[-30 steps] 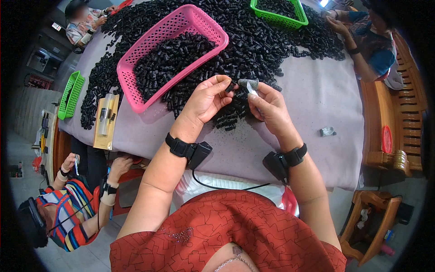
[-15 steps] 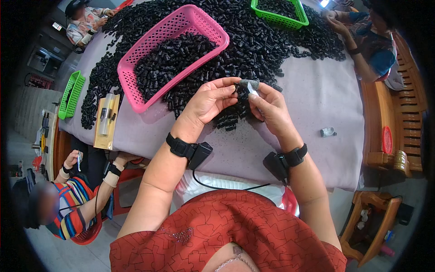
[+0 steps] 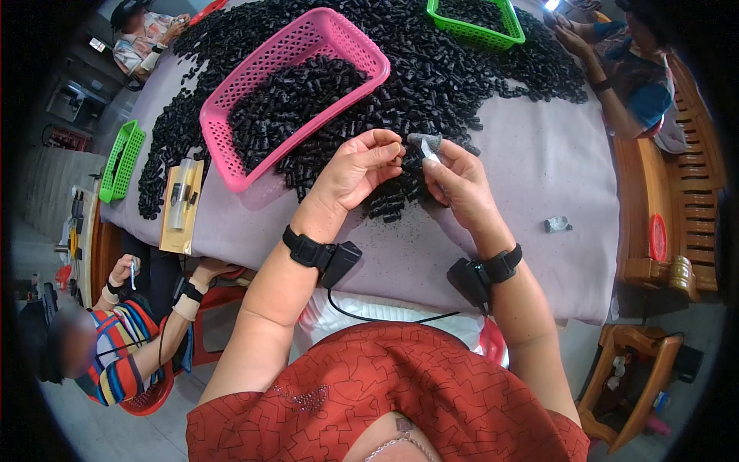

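Note:
My right hand is closed around a small knife with a pale blade, its tip pointing up and left. A grey speckled sleeve appears to cover that hand's forefinger tip. Just left of it, my left hand is pinched, thumb against fingers; whatever lies between them is too small and dark to make out. Both hands are over the near edge of a big heap of small black cylindrical pieces. Some dark crumbs lie on the cloth below them.
A pink perforated basket of black pieces stands left, with green baskets farther left and at the far side. A yellow tray holds a clear tube. A small grey item lies right. Several people sit around the table.
My left fingers have drawn slightly away from the grey-tipped right forefinger, leaving a small gap. The right hand and its knife have barely moved.

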The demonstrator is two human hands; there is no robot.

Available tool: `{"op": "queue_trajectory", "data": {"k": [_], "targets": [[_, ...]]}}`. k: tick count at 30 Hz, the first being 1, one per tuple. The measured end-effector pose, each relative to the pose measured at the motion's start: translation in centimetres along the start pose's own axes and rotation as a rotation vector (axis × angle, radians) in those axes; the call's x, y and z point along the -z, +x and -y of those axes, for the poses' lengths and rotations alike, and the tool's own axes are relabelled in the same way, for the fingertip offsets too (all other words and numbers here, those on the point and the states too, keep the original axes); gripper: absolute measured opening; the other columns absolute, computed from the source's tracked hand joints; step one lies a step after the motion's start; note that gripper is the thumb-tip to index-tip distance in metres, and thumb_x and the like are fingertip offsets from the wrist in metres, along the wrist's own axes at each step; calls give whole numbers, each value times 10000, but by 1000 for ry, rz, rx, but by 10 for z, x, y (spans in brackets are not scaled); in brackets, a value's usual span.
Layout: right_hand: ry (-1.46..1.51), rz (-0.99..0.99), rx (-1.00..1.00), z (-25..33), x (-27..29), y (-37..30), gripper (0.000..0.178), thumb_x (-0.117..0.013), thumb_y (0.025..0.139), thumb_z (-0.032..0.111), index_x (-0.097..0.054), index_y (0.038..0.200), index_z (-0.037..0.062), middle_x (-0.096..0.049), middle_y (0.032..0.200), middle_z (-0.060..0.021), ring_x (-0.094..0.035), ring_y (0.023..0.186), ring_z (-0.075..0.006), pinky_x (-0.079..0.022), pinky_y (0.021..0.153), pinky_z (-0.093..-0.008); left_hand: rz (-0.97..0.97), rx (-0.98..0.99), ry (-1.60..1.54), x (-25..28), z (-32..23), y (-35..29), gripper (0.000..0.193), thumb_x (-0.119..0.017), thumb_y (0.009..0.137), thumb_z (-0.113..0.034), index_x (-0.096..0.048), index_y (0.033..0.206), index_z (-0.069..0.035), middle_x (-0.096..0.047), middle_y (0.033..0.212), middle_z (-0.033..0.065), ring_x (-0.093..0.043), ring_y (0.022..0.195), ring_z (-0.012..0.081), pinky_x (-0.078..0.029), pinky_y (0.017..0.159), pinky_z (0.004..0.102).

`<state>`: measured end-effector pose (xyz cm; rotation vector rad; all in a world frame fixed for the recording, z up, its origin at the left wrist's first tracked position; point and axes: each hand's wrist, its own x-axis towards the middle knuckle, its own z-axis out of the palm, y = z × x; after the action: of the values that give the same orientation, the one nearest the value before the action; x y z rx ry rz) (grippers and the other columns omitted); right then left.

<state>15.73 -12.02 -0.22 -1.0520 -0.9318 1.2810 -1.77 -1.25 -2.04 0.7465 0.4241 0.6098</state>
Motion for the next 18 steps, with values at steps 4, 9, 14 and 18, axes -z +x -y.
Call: {"op": "queue_trajectory", "data": {"k": [4,9,14,18], "targets": [[15,10,-5,-2,0,0,180,-602,928,111,-579,1073,6,-531,712,31,-417,522,-23,-288,443,-182,-37,-26,48,0,0,1,143,-706,877,-143,-645,990,-81,-676,908,49,-616,743,82,-510,617,183],[39,42,-20,-3,1,1,183,-612,923,101,-571,1075,7,-536,722,28,-420,529,-20,-292,446,-180,27,-25,18,1,-2,0,160,-679,900,-165,-640,1029,-77,-665,890,33,-592,713,77,-470,561,174],[43,58,-32,5,-7,-2,276,-619,920,100,-550,1172,10,-537,723,28,-433,548,-23,-300,453,-179,-83,-8,40,-1,-2,-1,202,-667,910,-158,-633,1076,-49,-670,892,49,-607,654,80,-524,553,170],[23,79,-35,7,-6,-4,448,-627,911,98,-477,1325,13,-532,721,30,-448,568,-28,-316,471,-175,-38,-1,-6,-3,-3,0,219,-651,909,-95,-617,1111,-17,-683,946,99,-675,719,120,-595,626,212]]}}
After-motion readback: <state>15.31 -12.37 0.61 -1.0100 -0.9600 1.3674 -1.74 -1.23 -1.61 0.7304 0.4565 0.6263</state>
